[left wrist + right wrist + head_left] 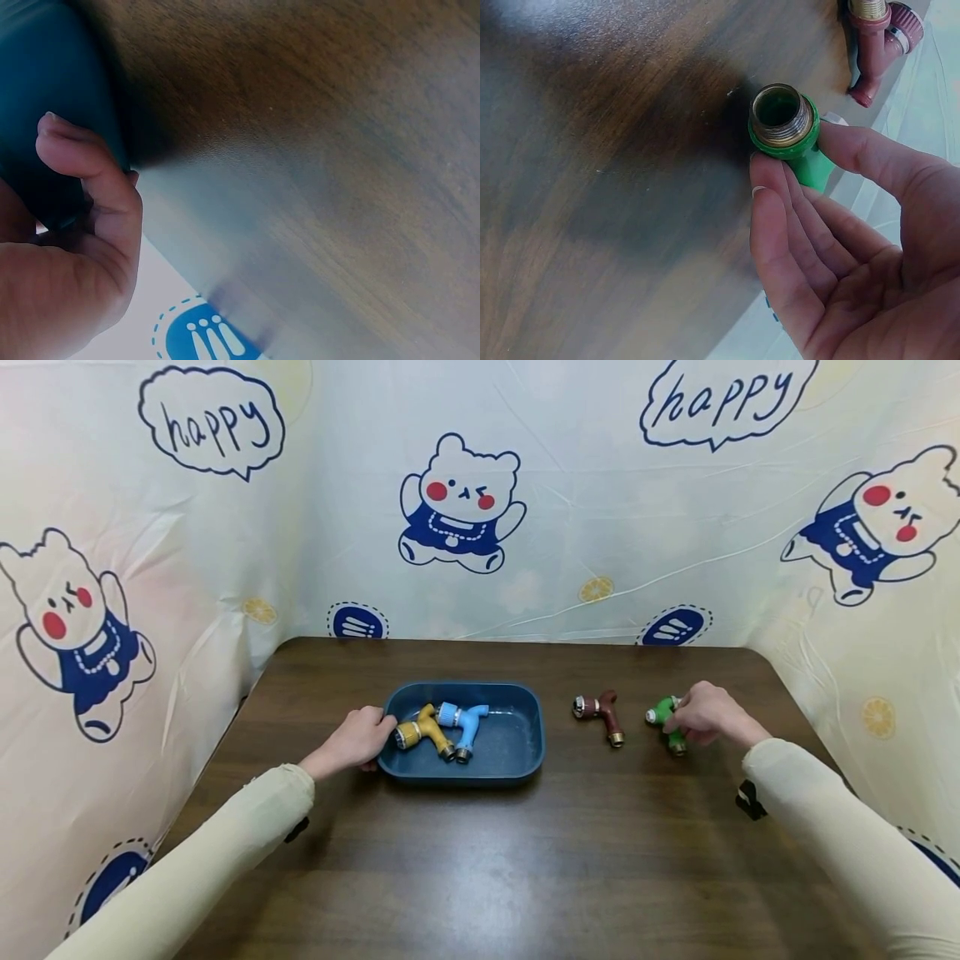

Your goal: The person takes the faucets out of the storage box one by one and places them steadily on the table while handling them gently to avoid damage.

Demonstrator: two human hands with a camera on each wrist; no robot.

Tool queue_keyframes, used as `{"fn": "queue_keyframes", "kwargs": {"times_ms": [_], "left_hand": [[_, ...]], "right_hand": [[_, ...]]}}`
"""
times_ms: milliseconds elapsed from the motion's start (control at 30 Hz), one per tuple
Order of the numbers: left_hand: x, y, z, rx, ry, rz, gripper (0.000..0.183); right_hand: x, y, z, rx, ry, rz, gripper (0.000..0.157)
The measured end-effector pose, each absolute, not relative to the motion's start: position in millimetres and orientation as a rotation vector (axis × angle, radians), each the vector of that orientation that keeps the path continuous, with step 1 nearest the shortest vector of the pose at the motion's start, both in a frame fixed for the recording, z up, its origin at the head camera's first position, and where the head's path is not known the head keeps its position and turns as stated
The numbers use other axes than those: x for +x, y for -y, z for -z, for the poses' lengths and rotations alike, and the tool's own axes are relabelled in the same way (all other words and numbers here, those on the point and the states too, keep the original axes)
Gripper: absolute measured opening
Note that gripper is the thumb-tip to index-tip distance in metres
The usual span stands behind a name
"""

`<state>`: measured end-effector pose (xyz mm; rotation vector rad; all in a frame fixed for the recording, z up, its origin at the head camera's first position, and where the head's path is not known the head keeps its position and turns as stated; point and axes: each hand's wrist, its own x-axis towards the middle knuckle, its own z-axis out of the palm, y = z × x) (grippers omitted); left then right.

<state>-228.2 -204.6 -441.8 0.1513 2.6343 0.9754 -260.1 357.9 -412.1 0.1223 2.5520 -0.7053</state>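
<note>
My left hand (357, 737) grips the left rim of a blue tray (510, 774); in the left wrist view the thumb lies along the tray's outer wall (71, 90). Inside the tray a yellow tap (429, 727) and a light blue tap (468, 723) lie side by side. To the right, my right hand (708, 713) pinches a green tap (663, 711) between thumb and fingers. Its threaded brass end (784, 120) faces the right wrist camera. Between the tray and that hand, a dark red tap (607, 714) lies on the table.
The brown wooden table (465, 868) has rounded far corners. A patterned sheet (570, 527) with cartoon bears hangs behind and along both sides. Dark straps show under both forearms.
</note>
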Motion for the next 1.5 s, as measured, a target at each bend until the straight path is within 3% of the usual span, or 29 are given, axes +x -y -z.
{"fn": "queue_keyframes", "kwargs": {"times_ms": [1500], "left_hand": [[-226.4,200.9,436.2,0.153,-2.645,-0.957,0.035]], "right_hand": [[-261.5,-363.1,409.2,0.129,-2.551,0.729,0.024]]}}
